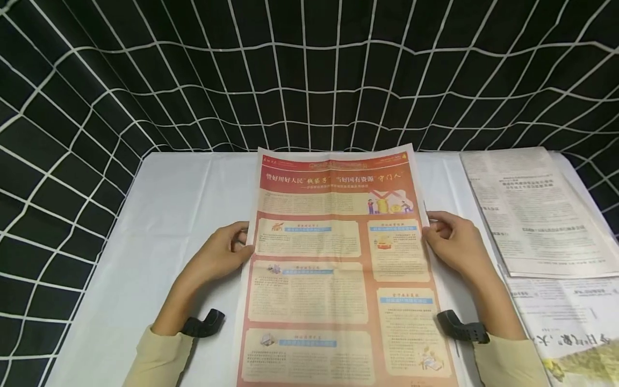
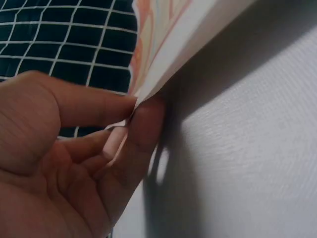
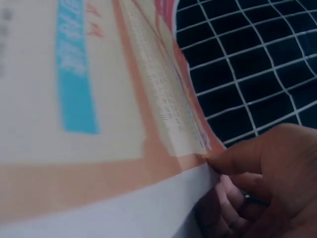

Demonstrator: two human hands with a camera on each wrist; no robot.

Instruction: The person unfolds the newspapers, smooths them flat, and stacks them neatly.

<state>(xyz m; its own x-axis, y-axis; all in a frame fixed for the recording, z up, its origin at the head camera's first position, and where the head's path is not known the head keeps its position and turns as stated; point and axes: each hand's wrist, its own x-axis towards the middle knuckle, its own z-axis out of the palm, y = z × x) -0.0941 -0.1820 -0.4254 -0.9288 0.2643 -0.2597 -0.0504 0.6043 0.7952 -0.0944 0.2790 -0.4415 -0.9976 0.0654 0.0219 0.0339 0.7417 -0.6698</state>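
Note:
A tall newspaper page point(image 1: 309, 258) printed in red and orange, with cream text boxes, stretches up the middle of the table in the head view. Its left edge is pinched by my left hand point(image 1: 224, 252), and its right edge by my right hand point(image 1: 452, 242) at about the same height. From the left wrist, thumb and finger of the left hand point(image 2: 74, 144) nip the paper's edge point(image 2: 168, 54), which is raised over the white surface with a shadow below. In the right wrist view the right hand point(image 3: 267, 183) pinches the sheet's orange border point(image 3: 183, 161).
More newspaper sheets lie at the right: a folded grey-print one point(image 1: 541, 215) on top of another with a coloured picture point(image 1: 585, 360). The table has a white cover point(image 1: 150, 215). Black cloth with a white grid point(image 1: 333, 70) hangs behind and at the sides.

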